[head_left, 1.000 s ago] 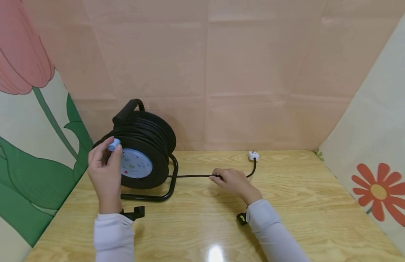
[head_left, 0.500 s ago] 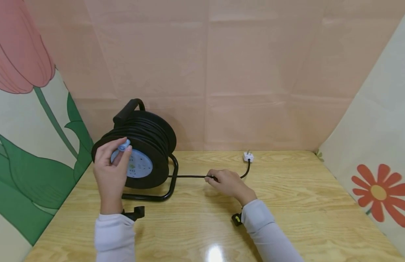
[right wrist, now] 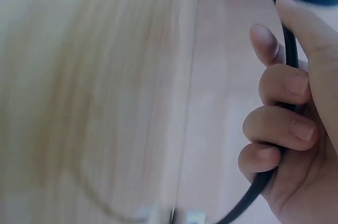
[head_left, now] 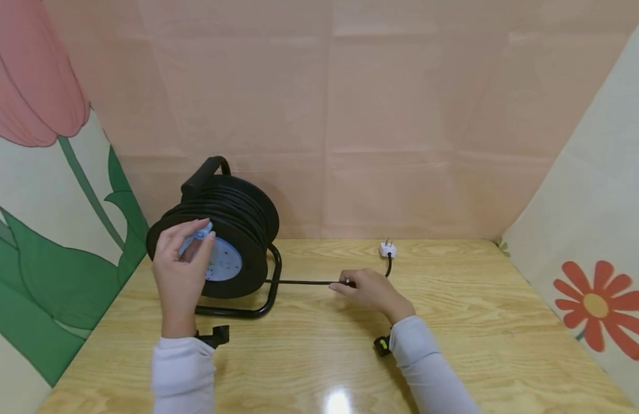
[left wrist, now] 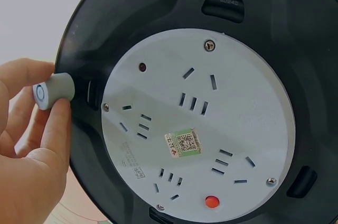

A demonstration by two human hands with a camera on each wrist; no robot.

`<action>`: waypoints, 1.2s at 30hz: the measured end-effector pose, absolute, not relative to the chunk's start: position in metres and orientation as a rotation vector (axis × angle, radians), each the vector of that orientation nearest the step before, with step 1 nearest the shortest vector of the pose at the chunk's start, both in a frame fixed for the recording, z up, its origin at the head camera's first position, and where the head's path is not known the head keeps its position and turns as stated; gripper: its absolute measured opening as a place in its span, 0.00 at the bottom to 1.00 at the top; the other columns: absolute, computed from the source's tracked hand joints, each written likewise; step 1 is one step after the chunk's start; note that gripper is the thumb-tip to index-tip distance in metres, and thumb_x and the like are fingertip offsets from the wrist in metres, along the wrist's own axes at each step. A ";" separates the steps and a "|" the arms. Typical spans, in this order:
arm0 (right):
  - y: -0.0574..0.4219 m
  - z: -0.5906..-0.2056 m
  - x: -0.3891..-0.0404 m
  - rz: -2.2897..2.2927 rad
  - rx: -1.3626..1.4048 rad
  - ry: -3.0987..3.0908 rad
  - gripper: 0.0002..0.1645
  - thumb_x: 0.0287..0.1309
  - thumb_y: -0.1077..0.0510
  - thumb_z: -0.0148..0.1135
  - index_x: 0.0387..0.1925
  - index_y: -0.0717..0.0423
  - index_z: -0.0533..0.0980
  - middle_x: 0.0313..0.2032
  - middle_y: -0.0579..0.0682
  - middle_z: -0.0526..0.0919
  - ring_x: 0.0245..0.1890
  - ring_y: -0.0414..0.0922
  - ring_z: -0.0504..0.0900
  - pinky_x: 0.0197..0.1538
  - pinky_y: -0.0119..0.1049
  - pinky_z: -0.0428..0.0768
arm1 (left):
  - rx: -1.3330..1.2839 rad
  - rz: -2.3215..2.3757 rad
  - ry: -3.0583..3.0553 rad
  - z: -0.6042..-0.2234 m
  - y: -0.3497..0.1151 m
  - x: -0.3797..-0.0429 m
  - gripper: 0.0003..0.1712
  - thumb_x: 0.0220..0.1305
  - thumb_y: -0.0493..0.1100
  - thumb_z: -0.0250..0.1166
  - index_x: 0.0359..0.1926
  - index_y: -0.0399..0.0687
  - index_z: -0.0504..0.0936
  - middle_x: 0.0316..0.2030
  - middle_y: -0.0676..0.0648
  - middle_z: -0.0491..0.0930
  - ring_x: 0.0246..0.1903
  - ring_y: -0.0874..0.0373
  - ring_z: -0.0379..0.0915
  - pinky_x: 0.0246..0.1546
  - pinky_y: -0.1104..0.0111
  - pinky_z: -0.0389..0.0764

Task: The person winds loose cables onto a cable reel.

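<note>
A black cable reel (head_left: 257,198), wound with black cable, stands on its tube frame at the left of the table. My left hand (head_left: 179,282) pinches the light blue knob (left wrist: 55,91) near the rim of the reel's front disc. Inside that rim sits a pale blue socket plate (left wrist: 174,81) with slots, a red button and a sticker. From the reel's lower right a stretch of cable (head_left: 304,282) runs straight to my right hand (head_left: 373,292), whose fingers curl round it. Past this hand, the cable's white plug (head_left: 388,249) has its prongs upward.
The wood-grain table (head_left: 299,356) ends at a pinkish backdrop (head_left: 392,115) behind the reel. Flower-printed panels (head_left: 562,213) stand at both sides. The reel's black carrying handle (head_left: 203,175) rises at its top, and its tube foot (head_left: 247,314) reaches forward on the table.
My left hand has carried the knob rightward across the front of the reel. The plug has slid left, closer to the reel. My right hand shifted left, then back right along the cable.
</note>
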State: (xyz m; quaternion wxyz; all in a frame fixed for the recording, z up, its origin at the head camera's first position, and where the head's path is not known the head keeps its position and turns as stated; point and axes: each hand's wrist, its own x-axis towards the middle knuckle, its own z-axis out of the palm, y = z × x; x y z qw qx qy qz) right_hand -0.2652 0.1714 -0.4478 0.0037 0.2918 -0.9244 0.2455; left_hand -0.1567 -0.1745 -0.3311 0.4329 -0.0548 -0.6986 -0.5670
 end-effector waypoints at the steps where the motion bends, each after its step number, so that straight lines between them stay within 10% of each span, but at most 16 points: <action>1: 0.177 -0.449 -0.268 0.787 0.883 -2.915 0.24 0.65 0.27 0.53 0.32 0.38 0.78 0.25 0.35 0.77 0.24 0.36 0.72 0.31 0.36 0.73 | -0.138 -1.408 -1.742 -0.331 -0.175 -0.157 0.15 0.63 0.34 0.71 0.51 0.40 0.87 0.50 0.53 0.75 0.52 0.58 0.73 0.53 0.74 0.78; 11: 0.216 -0.458 -0.283 0.966 0.752 -3.022 0.37 0.58 0.24 0.58 0.13 0.47 0.63 0.13 0.40 0.56 0.16 0.38 0.52 0.23 0.31 0.57 | -0.123 -1.385 -1.734 -0.333 -0.176 -0.160 0.15 0.62 0.32 0.71 0.50 0.38 0.87 0.50 0.52 0.75 0.51 0.58 0.73 0.53 0.74 0.78; 36: 0.326 -0.457 -0.256 0.549 0.566 -2.904 0.30 0.60 0.28 0.60 0.19 0.46 0.79 0.17 0.38 0.71 0.20 0.39 0.65 0.31 0.38 0.69 | -0.105 -1.327 -1.729 -0.333 -0.174 -0.159 0.13 0.60 0.28 0.70 0.47 0.33 0.87 0.48 0.48 0.76 0.50 0.58 0.73 0.52 0.74 0.79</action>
